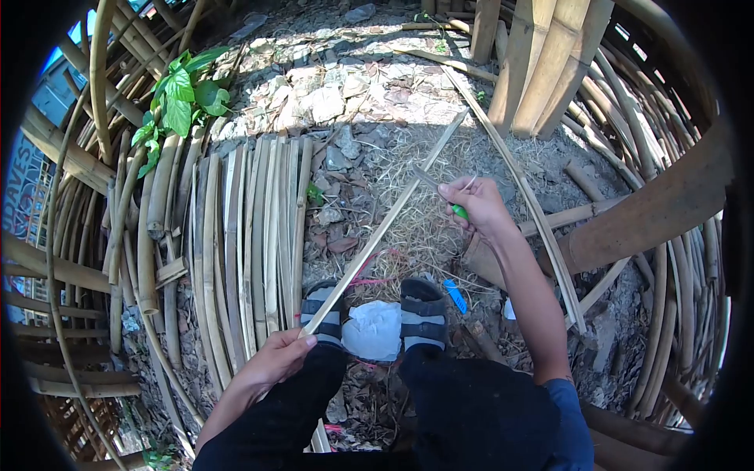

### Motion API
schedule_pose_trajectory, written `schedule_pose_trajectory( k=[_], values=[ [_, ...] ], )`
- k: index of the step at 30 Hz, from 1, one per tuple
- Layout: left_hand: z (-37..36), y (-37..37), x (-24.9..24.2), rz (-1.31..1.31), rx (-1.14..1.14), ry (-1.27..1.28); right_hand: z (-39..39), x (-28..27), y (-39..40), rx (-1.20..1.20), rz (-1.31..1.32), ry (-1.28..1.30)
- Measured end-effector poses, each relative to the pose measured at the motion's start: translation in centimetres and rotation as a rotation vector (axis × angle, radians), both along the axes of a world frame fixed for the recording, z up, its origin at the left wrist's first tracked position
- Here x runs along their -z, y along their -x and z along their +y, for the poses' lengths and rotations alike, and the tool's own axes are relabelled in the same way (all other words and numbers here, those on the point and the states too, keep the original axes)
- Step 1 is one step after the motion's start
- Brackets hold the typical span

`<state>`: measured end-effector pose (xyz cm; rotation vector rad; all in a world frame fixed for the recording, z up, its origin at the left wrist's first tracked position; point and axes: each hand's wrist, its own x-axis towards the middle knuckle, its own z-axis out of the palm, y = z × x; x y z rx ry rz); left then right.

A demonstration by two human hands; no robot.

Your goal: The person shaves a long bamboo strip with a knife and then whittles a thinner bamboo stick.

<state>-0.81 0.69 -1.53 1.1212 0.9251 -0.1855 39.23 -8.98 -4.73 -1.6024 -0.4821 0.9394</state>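
A long, pale bamboo strip [375,239] slants up from lower left to upper right across the middle. Its near end is in my left hand [276,359], with the fingers closed around it above my left knee. My right hand [479,206] grips a knife [460,211] with a bright green handle. The blade points up and left and meets the strip toward its far end; whether it is cutting in cannot be made out. A white piece of thin material lies between the fingers and thumb of that hand or just behind it.
Split bamboo strips [259,228] lie side by side at left, near a leafy plant [179,90]. Another strip [522,184] runs along the right. Thick bamboo poles [550,71] stand behind. Between my sandals sits a white flat object [371,331]; a blue item [455,296] lies nearby.
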Motion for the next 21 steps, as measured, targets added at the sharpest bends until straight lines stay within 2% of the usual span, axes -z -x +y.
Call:
schedule_pose_trajectory(
  k=[4,8,10,12,14,17,21],
  values=[
    [-0.1,-0.1,-0.1,0.018,-0.017,-0.006,0.9,0.1,-1.8,0.005,-0.014,0.019],
    [-0.2,0.3,0.1,0.037,0.031,-0.047,1.1,1.7,-7.5,0.145,0.016,-0.024],
    [-0.2,0.2,0.1,0.055,0.023,-0.035,0.8,0.7,-7.9,0.127,0.101,0.007],
    [0.0,0.5,0.4,0.040,0.015,-0.023,0.5,0.2,-6.0,0.092,0.083,-0.003],
    [0.0,0.4,0.5,0.029,0.000,-0.008,0.1,-0.2,-3.3,-0.116,0.088,0.085],
    [-0.1,0.4,0.2,0.055,0.000,-0.024,-0.3,-0.1,-1.8,-0.200,0.061,0.099],
    [-0.2,0.9,0.4,0.028,0.000,-0.010,0.7,-0.3,-6.0,-0.001,0.006,0.097]
  ],
)
